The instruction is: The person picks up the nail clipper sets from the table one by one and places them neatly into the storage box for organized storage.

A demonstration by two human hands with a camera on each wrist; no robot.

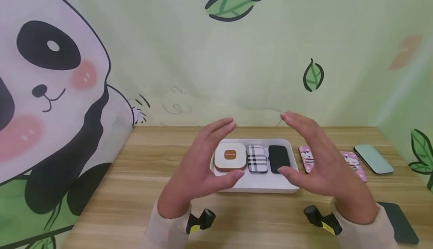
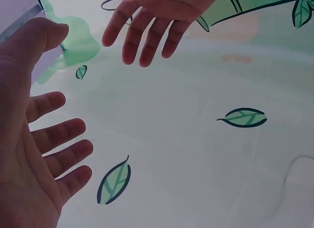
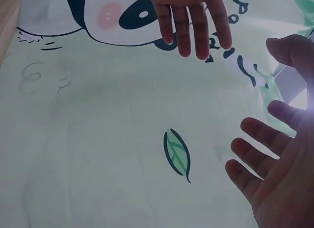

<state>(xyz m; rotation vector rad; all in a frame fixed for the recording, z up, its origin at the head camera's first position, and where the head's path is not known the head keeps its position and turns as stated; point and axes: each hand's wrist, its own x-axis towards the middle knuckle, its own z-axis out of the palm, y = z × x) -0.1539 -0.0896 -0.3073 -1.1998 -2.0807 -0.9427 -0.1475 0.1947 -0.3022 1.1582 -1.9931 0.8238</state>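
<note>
Both hands are raised over the table, palms turned toward each other with a wide gap between them. My left hand [image 1: 203, 164] has its fingers and thumb spread and holds nothing; in the head view it overlaps the left end of a white tray [image 1: 257, 189]. Likewise empty, my right hand [image 1: 323, 162] overlaps the tray's right end. In the tray lie a rounded square white case with a brown base [image 1: 230, 162], a black-and-white plaid case [image 1: 257, 159] and a small black case [image 1: 279, 156]. Spread fingers of the left hand [image 2: 29, 135] and right hand [image 3: 282, 154] show in the wrist views.
Right of the tray, partly hidden behind the right hand, are pink patterned flat pieces [image 1: 355, 162]. Beyond them lies a pale mint rounded case [image 1: 373, 159]. A dark green flat item [image 1: 400, 222] is beside the right sleeve. A panda-print cloth [image 1: 176, 53] stands behind the wooden table [image 1: 135, 189].
</note>
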